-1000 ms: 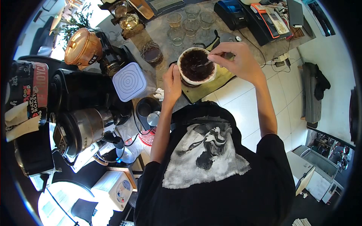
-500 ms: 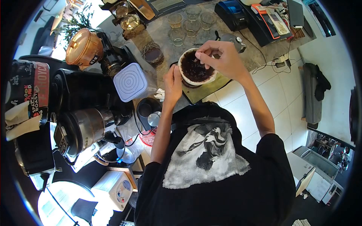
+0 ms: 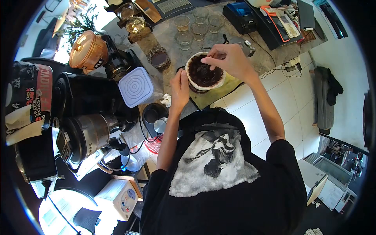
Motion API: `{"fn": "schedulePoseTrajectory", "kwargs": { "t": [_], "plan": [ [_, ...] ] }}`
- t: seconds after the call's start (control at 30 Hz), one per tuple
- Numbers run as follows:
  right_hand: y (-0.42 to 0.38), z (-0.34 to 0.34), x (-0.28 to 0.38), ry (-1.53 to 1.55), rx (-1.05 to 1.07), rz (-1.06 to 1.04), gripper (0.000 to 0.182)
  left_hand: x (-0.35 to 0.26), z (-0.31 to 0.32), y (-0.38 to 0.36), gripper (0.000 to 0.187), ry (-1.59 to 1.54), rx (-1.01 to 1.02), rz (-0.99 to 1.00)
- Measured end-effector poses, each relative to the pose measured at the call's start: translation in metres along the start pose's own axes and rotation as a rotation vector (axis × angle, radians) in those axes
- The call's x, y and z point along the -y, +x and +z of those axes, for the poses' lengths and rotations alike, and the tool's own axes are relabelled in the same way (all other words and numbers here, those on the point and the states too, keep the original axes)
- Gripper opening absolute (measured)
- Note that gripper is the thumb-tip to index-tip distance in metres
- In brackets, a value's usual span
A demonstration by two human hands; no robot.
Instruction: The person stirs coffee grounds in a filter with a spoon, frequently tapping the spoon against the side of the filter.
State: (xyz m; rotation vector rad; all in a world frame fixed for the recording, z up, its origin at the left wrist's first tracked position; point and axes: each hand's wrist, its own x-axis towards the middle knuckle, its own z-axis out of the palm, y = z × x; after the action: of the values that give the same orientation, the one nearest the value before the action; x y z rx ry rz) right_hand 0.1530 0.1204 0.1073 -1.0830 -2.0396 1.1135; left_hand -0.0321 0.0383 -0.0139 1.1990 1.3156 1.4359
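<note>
A white coffee dripper [image 3: 223, 81] stands on a green cloth near the counter edge. Dark, wet coffee grounds [image 3: 205, 74] fill its paper filter. At its left side my left hand [image 3: 180, 89] is closed, thumb up, gripping what looks like a dark handle of the dripper. Above the grounds, my right hand [image 3: 226, 60] has thumb and fingers pinched together, pointing down into the filter. Whatever thin thing it pinches is mostly hidden. The green cloth [image 3: 211, 100] lies under the dripper.
Several glass cups [image 3: 199, 30] stand beyond the dripper. A jar of dark liquid [image 3: 159, 57] and a blue-lidded container [image 3: 136, 87] are to the left. A metal kettle [image 3: 243, 44] sits behind my right hand; a blue-black printer [image 3: 239, 16] stands farther back.
My right hand has shifted slightly over the filter, and the surface of the grounds looks a little different. My left hand stays at the dripper's side.
</note>
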Motion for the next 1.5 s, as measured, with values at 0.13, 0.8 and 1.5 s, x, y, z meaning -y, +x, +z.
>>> {"fn": "schedulePoseTrajectory", "kwargs": {
  "t": [0.13, 0.8, 1.5],
  "plan": [
    [0.006, 0.007, 0.002, 0.014, -0.057, -0.056, 0.029, -0.003, -0.001, -0.001, 0.036, 0.015, 0.009, -0.011],
    [0.013, -0.012, -0.006, -0.248, 0.103, -0.206, 0.021, 0.003, -0.001, 0.000, 0.038, 0.017, 0.020, 0.018],
    [0.006, -0.009, 0.001, -0.271, 0.075, -0.128, 0.022, -0.001, -0.001, 0.000, 0.038, 0.010, 0.016, 0.007]
  ]
}}
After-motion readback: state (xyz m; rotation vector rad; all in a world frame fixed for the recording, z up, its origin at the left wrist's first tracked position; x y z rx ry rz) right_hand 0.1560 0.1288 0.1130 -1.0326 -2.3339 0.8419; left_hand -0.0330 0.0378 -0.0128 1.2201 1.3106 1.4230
